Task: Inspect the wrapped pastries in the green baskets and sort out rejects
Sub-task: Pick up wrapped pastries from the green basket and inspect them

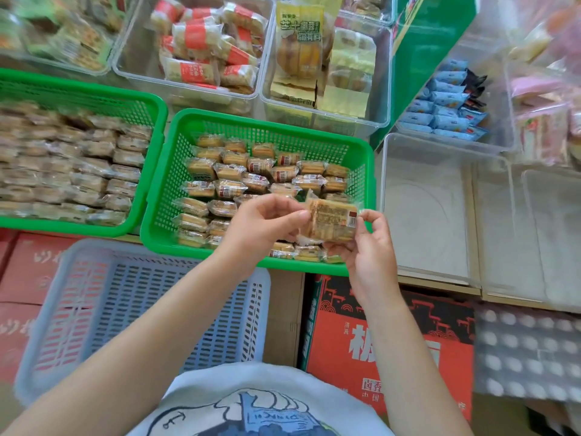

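Note:
I hold one wrapped pastry [332,221] above the near right corner of the middle green basket [163,196], label side facing me. My left hand [262,226] pinches its left edge and my right hand [369,250] pinches its right edge. The basket holds several more wrapped pastries [239,180] in rows. A second green basket [147,102] to the left is packed full of wrapped pastries [78,171].
An empty blue-grey basket [251,313] sits near me on the left, over red cartons [28,278]. An empty clear bin [440,209] stands right of the middle basket. Clear bins of other snacks [204,48] line the back. A red and black carton [393,335] lies below.

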The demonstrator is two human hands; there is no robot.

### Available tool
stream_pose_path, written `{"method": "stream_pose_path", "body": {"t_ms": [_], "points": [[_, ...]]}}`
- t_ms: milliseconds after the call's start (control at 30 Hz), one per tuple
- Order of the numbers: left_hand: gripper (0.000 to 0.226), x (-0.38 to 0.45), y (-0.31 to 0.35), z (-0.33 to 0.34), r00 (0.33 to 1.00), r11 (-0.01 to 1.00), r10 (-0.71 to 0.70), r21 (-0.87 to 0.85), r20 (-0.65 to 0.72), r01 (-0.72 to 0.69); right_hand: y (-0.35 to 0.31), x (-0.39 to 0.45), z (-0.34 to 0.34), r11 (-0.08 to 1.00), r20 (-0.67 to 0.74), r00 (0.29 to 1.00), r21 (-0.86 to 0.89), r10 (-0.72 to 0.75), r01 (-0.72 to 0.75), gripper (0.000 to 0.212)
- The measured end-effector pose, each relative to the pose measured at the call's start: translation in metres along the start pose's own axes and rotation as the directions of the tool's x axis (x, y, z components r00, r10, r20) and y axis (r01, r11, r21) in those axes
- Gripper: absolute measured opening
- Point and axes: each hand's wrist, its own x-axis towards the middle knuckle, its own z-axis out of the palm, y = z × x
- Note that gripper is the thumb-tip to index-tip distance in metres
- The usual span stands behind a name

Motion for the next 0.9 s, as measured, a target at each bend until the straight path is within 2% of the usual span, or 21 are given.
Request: {"method": "stream_pose_path", "body": {"t_ms": [167, 267, 367, 533, 733, 900], "points": [[0.010, -0.017, -0.002, -0.006, 0.998, 1.000, 0.018, 0.016, 0.063, -0.019, -0.002, -0.015, -0.002, 0.988, -0.023, 0.998, -0.143, -0.054, 0.050, 0.012], [0.012, -0.025, -0.002, -0.008, 0.990, 0.998, 0.042, 0.035, 0.133, -0.048, -0.003, -0.019, -0.006, 0.955, -0.046, 0.990, -0.273, -0.135, 0.117, 0.013], [0.012, -0.032, -0.003, -0.005, 0.987, 0.994, 0.055, 0.084, 0.154, -0.069, -0.008, -0.025, -0.009, 0.931, -0.037, 0.978, -0.318, -0.203, 0.181, 0.013], [0.015, -0.039, -0.005, -0.002, 0.989, 0.976, 0.059, 0.201, 0.133, -0.085, -0.016, -0.039, -0.010, 0.939, 0.037, 0.972, -0.251, -0.232, 0.234, 0.012], [0.015, -0.045, -0.003, 0.002, 0.989, 0.990, 0.016, 0.135, 0.149, -0.036, -0.019, -0.049, -0.007, 0.977, 0.018, 0.977, -0.034, -0.211, 0.212, 0.009], [0.012, -0.040, -0.003, -0.001, 0.994, 0.996, 0.009, 0.092, 0.113, -0.019, -0.018, -0.051, -0.009, 0.963, 0.102, 0.964, -0.088, -0.246, 0.255, 0.011]]}}
